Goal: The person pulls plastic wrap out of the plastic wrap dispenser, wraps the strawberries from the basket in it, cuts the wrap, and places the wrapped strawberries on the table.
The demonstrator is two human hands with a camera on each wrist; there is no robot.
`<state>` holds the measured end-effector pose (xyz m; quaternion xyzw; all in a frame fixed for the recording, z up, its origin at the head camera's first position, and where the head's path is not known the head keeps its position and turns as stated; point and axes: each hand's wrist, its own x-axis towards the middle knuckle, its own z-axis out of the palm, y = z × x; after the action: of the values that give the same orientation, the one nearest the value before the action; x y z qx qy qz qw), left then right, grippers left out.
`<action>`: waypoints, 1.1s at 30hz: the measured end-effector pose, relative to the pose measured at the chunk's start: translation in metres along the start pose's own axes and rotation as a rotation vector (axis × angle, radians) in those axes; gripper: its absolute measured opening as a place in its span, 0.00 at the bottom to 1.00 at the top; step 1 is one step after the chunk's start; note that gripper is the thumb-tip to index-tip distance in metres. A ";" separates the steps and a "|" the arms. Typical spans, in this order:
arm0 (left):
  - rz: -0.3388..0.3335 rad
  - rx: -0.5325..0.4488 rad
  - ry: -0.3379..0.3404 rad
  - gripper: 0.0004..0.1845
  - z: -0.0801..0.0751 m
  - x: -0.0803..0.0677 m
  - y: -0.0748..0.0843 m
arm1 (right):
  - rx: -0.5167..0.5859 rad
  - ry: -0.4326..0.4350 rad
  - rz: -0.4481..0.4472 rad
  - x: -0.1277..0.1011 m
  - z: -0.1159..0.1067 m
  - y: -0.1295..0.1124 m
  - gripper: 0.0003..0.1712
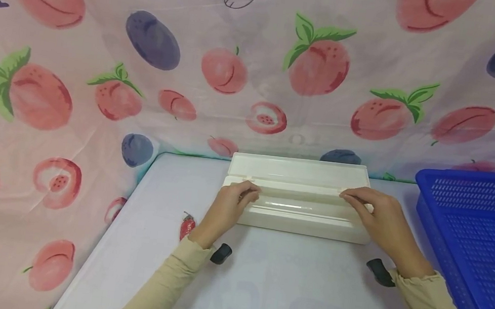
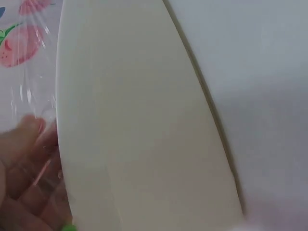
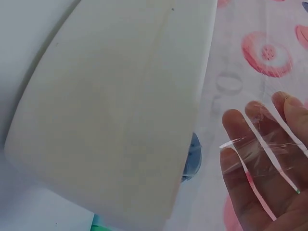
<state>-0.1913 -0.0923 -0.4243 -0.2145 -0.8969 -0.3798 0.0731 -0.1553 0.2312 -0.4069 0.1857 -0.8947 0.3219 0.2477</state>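
Note:
A long white cling film dispenser (image 1: 303,225) sits on the table with its lid (image 1: 298,170) tilted back. At its left end my left hand (image 1: 228,207) pinches the edge of clear cling film (image 2: 30,84), fingers curled under it. My right hand (image 1: 388,222) is over the dispenser's right end, thumb and index finger pinching the film's other side. In the right wrist view, the wrinkled cling film (image 3: 233,143) lies across the other fingers, which show through it. The roll inside the dispenser is hard to make out.
To the right stands a blue plastic basket (image 1: 463,207). A small red strawberry-like object (image 1: 187,225) lies beside my left sleeve. Behind the white table (image 1: 297,282) hangs a fruit-print cloth (image 1: 151,113). Dark wrist-camera pieces (image 1: 221,254) show beside both wrists.

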 end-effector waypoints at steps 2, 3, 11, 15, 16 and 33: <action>0.030 0.010 -0.038 0.08 -0.005 -0.002 -0.004 | -0.002 -0.003 0.011 -0.001 0.000 0.000 0.09; 0.046 0.015 -0.053 0.09 -0.008 -0.003 -0.007 | -0.001 -0.008 0.018 -0.001 -0.001 0.001 0.09; 0.132 0.045 -0.059 0.06 -0.026 -0.011 -0.023 | 0.020 -0.035 0.037 -0.001 -0.003 0.000 0.10; 0.149 0.034 0.022 0.07 -0.033 -0.008 -0.022 | 0.044 -0.051 0.041 -0.001 -0.005 0.001 0.10; 0.153 0.030 0.048 0.07 -0.034 -0.007 -0.022 | 0.048 -0.057 0.044 -0.001 -0.005 0.001 0.10; 0.203 -0.066 0.204 0.07 -0.046 0.011 -0.002 | 0.077 -0.051 0.054 0.000 -0.017 0.005 0.11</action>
<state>-0.2032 -0.1229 -0.3906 -0.2666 -0.8455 -0.4196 0.1948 -0.1524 0.2461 -0.3983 0.1790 -0.8923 0.3579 0.2087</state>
